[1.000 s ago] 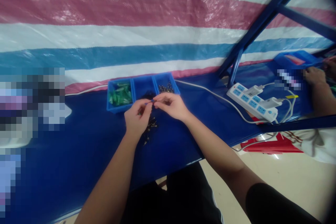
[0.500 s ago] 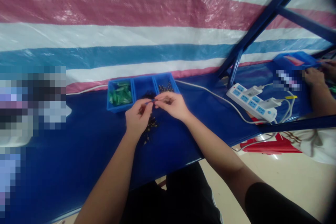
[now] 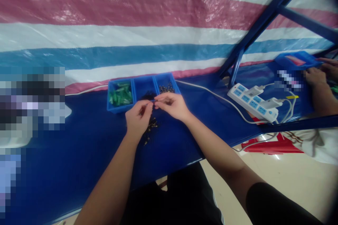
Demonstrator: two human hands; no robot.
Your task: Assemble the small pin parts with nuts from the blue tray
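Left of centre, the left hand (image 3: pixel 137 119) pinches a small blue part (image 3: pixel 152 101) at its fingertips, just near of the blue tray (image 3: pixel 144 91). The right hand (image 3: pixel 171 106) pinches the part's other end, fingers nearly closed. Small dark pieces (image 3: pixel 151 126) lie underneath.

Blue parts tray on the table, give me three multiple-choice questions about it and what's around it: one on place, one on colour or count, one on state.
1. Where do the green pieces lie in the blue tray?
A. left compartment
B. middle compartment
C. right compartment

2. How many compartments does the tray have?
A. two
B. three
C. five

3. How do the left hand and right hand stand?
A. flat on the table
B. fingertips meeting on a small part
C. inside the tray

Answers: 1 A, green shows only at the tray's left end. 2 B, two dividers make three. 3 B, the fingers pinch together just before the tray.
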